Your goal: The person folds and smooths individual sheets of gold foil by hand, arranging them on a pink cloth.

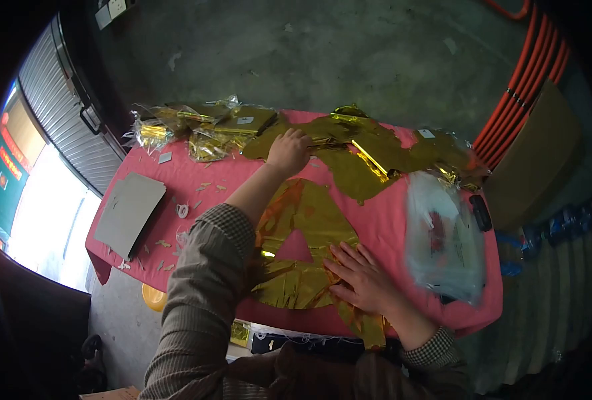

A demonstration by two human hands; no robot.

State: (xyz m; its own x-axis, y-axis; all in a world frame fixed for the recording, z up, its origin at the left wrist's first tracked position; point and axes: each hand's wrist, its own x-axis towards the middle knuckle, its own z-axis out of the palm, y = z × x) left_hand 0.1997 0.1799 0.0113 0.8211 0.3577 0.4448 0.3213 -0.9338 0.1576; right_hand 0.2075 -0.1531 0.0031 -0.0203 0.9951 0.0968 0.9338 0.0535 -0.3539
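A large gold foil piece (319, 213) with a triangular opening in its middle lies flat on the pink-covered table in front of me. My right hand (363, 279) rests on its lower right edge, palm down and fingers stretched out. A crinkled strip of the foil (369, 327) hangs over the table's front edge below that hand. My left hand (289, 155) reaches to the back of the table, its fingers curled at the edge of a gold foil heap (363, 160). The fingertips are partly hidden against the foil.
Clear-wrapped gold foil packs (206, 130) lie at the back left. Grey cardboard sheets (129, 213) sit at the left beside scattered scraps and a white ring (183, 211). Clear plastic bags (443, 240) and a black object (481, 213) are at the right of the pink cloth (196, 180).
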